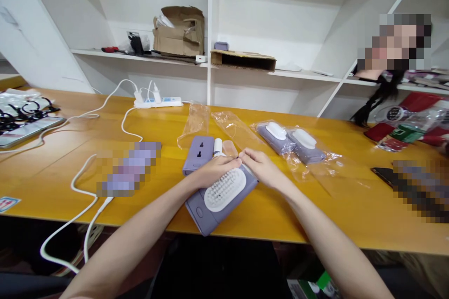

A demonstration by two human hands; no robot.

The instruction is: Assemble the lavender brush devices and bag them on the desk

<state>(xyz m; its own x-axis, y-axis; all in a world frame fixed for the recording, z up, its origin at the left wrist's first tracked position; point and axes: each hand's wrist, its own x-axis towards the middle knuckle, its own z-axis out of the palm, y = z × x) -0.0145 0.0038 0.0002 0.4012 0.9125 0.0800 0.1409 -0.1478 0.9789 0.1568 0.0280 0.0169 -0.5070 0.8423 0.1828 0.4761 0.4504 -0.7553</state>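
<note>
A purple box-shaped case (206, 224) with a white bumpy oval panel (226, 190) lies tilted near the table's front edge. My left hand (216, 171) rests across its upper side, fingers closed at the far edge. There the fingertips of my right hand (261, 167) meet my left ones, pinched together on something too small or hidden to make out. Just behind the case are a second purple piece (198, 152) with two dark socket-shaped marks and a small white cylinder (218, 145).
Two purple cases (308, 147) in clear plastic wrap lie at the back right. A phone (129, 170) with white cables lies left, a power strip (157, 102) behind it. Plastic bottles (403, 133) stand at right. Shelves hold a torn cardboard box (178, 35). Another person is at far right.
</note>
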